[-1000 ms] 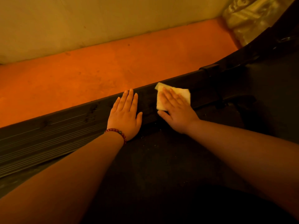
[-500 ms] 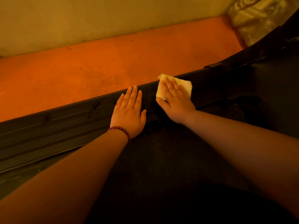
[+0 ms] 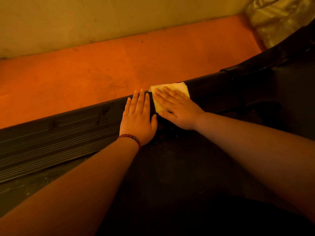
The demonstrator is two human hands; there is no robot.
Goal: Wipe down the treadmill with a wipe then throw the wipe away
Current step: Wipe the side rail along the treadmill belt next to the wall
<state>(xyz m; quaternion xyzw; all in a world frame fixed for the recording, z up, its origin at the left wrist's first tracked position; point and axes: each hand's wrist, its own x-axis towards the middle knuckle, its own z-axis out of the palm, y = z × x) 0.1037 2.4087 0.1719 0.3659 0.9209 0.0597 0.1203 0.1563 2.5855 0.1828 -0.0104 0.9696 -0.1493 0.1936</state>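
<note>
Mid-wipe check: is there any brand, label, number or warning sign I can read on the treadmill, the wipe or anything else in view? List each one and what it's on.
No text can be read in this view.
The ribbed side rail shows only grooves and dark smudges.
The wipe under the right hand is plain.
The wall and the orange floor carry no lettering.

The right hand (image 3: 177, 111) presses a wipe (image 3: 170, 92) flat on the treadmill's ribbed side rail (image 3: 59, 133), left hand (image 3: 138, 120) alongside.

The left hand (image 3: 138, 116) lies flat on the ribbed rail (image 3: 59, 133) at 9 o'clock of the right hand (image 3: 177, 108), blocking that way. Toward 2 o'clock the rail runs open to a raised bracket (image 3: 228, 69). Open floor (image 3: 102, 74) at 11 o'clock ends at the wall (image 3: 85, 19).
</note>
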